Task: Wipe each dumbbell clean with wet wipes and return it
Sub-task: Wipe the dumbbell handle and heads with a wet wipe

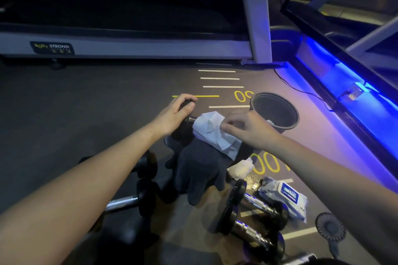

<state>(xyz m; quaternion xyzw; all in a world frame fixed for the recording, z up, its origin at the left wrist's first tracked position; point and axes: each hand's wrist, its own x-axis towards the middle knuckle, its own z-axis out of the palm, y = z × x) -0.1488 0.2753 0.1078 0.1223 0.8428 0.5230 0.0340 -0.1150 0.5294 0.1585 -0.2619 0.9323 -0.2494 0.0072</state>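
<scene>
My left hand [173,116] grips the far black head of a dumbbell [187,121] held above a dark cloth [200,170] on the floor. A white wet wipe [212,131] is draped over the dumbbell's handle, and my right hand [247,129] pinches the wipe against it. The near head of this dumbbell is hidden under the wipe and my right hand. A pack of wet wipes [286,197] lies on the floor at the lower right. A crumpled used wipe [242,168] lies beside the cloth.
A black bin [275,112] stands just past my right hand. Two chrome-handled dumbbells [256,202] [249,232] lie at the lower right, others [137,198] at the lower left. A small fan [330,229] lies near the pack. A treadmill [129,47] spans the back; a blue-lit ledge [344,97] runs along the right.
</scene>
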